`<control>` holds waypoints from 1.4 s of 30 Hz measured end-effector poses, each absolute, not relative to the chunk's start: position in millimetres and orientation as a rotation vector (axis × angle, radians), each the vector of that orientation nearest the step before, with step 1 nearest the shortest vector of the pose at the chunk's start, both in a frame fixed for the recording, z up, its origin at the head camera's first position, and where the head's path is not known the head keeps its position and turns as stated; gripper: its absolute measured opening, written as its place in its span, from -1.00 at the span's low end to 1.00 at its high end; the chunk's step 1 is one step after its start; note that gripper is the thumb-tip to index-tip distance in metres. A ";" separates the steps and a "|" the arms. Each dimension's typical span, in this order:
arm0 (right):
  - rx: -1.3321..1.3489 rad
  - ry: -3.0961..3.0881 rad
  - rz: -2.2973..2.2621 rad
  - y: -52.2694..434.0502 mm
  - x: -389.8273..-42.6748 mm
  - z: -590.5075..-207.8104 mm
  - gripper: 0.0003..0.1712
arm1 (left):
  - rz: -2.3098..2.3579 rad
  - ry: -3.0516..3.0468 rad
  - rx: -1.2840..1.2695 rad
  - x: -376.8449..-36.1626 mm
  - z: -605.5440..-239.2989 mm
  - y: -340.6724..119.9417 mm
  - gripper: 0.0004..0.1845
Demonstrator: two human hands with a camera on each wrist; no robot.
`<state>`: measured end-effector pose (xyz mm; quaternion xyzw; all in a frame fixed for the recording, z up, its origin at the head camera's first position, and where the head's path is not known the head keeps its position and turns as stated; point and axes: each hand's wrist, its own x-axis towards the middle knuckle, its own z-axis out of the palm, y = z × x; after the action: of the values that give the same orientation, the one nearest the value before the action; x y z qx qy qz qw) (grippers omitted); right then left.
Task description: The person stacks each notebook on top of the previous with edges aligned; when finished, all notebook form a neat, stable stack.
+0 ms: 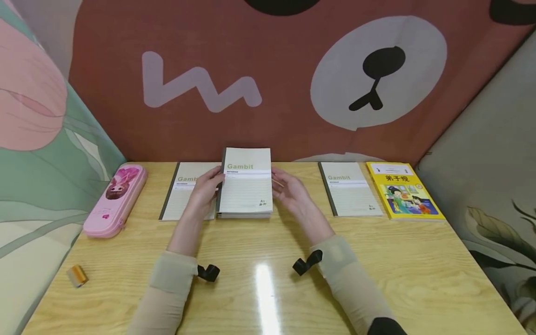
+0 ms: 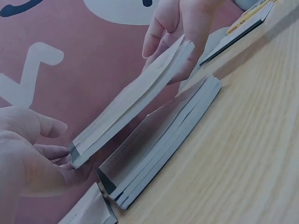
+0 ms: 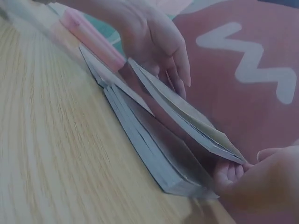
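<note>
A pale "Gambit" notebook (image 1: 247,181) (image 2: 135,100) (image 3: 187,116) with a dark spine is held tilted, a little above a stack of like notebooks (image 1: 244,215) (image 2: 159,149) (image 3: 149,149) at the middle back of the wooden table (image 1: 268,288). My left hand (image 1: 207,188) (image 2: 28,154) (image 3: 154,42) holds its spine edge. My right hand (image 1: 289,190) (image 2: 182,23) (image 3: 261,182) pinches the opposite, open edge, fingers underneath. The raised notebook is apart from the stack along its whole length.
Another Gambit notebook (image 1: 180,195) lies left of the stack, partly under my left hand. A pink pencil case (image 1: 115,200) sits further left. A third notebook (image 1: 349,188) and a yellow picture book (image 1: 402,190) lie at the right. A small orange object (image 1: 77,275) rests near the front left edge.
</note>
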<state>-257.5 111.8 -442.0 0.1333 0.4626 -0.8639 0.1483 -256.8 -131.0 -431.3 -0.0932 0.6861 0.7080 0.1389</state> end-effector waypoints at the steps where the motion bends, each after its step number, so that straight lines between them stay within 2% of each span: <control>1: 0.381 1.337 -2.482 112.8 -258.1 -443.6 -0.45 | 2.047 1.982 -0.276 -256.1 -432.2 -130.2 -0.36; 8: 0.328 1.496 -2.430 116.6 -261.6 -449.8 -0.46 | 2.095 2.019 -0.306 -252.8 -435.9 -126.1 -0.44; 30: 0.329 1.721 -2.310 111.9 -259.0 -450.6 -0.48 | 1.987 2.144 -0.315 -255.7 -438.2 -128.8 -0.41; 42: 0.257 1.858 -2.182 109.9 -260.7 -447.4 -0.41 | 1.891 2.209 -0.325 -257.0 -438.6 -128.6 -0.39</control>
<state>-260.7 109.9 -447.4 0.0885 0.6400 -0.7517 0.1320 -257.0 -128.6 -438.6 -0.1103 0.7506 0.6425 0.1078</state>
